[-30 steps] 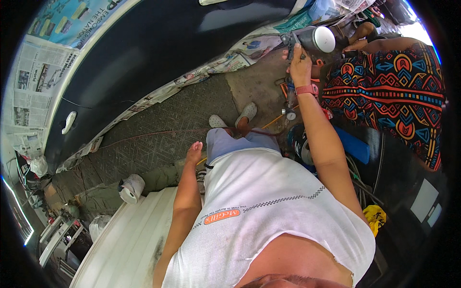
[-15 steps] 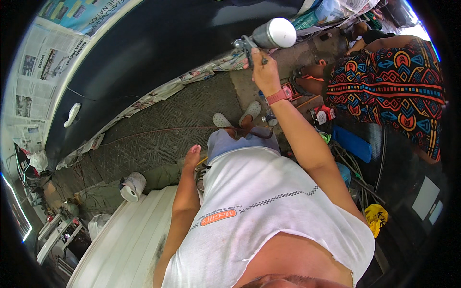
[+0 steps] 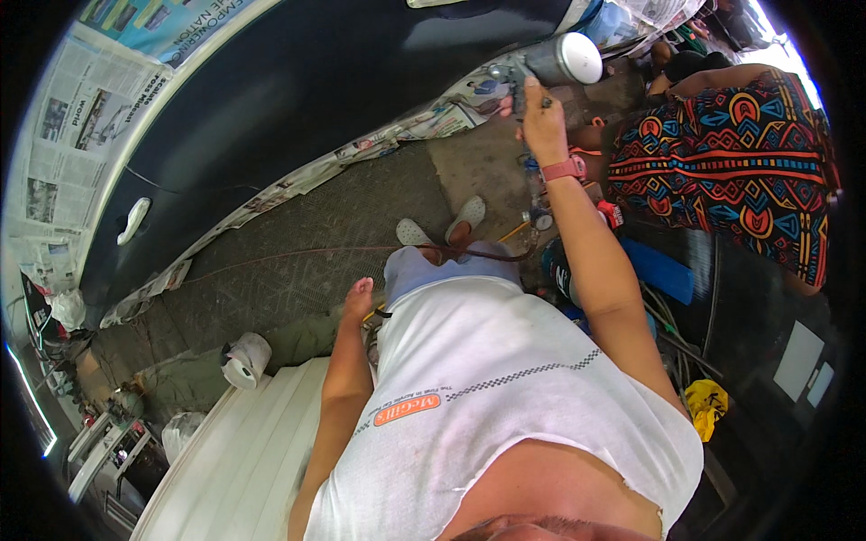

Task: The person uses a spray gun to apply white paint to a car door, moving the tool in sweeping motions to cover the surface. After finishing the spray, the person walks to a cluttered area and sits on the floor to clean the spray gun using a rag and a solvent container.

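Note:
My right hand [image 3: 547, 122], a red watch [image 3: 566, 169] on its wrist, is wrapped round the handle of a spray gun [image 3: 518, 86]. The gun's metal cup [image 3: 552, 61], with a white end, points to the right. Close beyond the gun curves a glossy dark car body panel [image 3: 298, 117], with masking newspaper [image 3: 388, 133] along its lower edge. My left hand [image 3: 360, 293] hangs low beside my hip, fingers loosely bent, with nothing seen in it. A thin brown hose [image 3: 379, 246] crosses in front of my legs; its link to the gun is hidden.
Another person in a patterned garment [image 3: 722, 171] bends down at the right. Below them are a blue panel [image 3: 663, 270] and a yellow cloth [image 3: 706, 408]. At the left, a whitish bucket [image 3: 245, 361] stands by a ridged white surface [image 3: 239, 442]. The hose trails over the textured floor [image 3: 316, 207].
My right hand has moved to the right and slightly down with the spray gun, away from the panel's middle. My left hand has barely moved.

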